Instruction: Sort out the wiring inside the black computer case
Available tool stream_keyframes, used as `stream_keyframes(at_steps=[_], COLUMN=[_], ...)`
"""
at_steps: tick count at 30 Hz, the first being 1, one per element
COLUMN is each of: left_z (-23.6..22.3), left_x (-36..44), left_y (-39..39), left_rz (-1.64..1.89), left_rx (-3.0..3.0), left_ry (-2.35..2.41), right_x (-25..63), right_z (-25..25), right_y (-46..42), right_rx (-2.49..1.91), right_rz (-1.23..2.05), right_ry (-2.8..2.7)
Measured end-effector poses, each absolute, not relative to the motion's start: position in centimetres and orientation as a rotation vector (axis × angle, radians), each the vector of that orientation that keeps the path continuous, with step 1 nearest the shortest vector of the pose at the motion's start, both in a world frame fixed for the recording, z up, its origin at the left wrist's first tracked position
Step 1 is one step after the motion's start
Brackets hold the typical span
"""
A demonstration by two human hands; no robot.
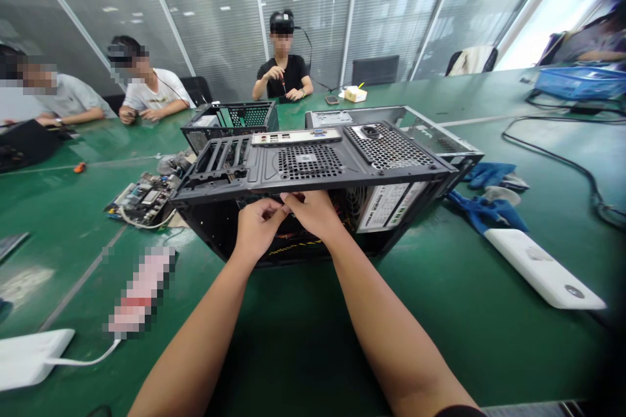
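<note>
A black computer case (254, 169) stands before me with its rear panel facing up and its open side toward me. Both my hands reach into it just beneath the panel's edge. My left hand (258, 227) is closed, thumb and fingers pinched together; whatever they grip is too small or hidden. Beside it my right hand (315, 214) also curls inward, its thumb close to the left fingertips and its other fingers hidden inside the case. To the right of that hand sits a power supply (388, 206) with a white label. Dark cables show faintly below the hands.
A circuit board (147, 199) lies left of the case; a second case (235, 116) stands behind. On the green table (293, 339) are white power banks (542, 267), blue gloves (489, 205), a blue basket (581, 81) and a black cable (562, 156). Several people sit around.
</note>
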State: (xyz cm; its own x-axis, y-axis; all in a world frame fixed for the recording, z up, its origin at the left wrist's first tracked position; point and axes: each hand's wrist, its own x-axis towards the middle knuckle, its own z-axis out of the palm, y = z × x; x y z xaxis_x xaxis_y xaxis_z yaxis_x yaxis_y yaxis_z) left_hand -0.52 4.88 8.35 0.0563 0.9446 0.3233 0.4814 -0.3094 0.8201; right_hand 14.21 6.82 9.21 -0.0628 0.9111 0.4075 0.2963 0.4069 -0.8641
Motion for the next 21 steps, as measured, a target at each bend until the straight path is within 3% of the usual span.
stream_keyframes(at_steps=[14,21], left_z=[9.32,9.22], left_x=[-0.1,-0.35], left_y=[3.84,4.2], left_rz=[1.212,1.153], left_rx=[2.127,1.868], left_ry=[1.515,1.395], right_x=[14.07,14.09], right_z=[9.37,9.27], right_y=[6.54,6.66], right_rx=[-1.091,-1.024], right_rz=[0.641,0.701], right_ry=[-1.614,-1.598])
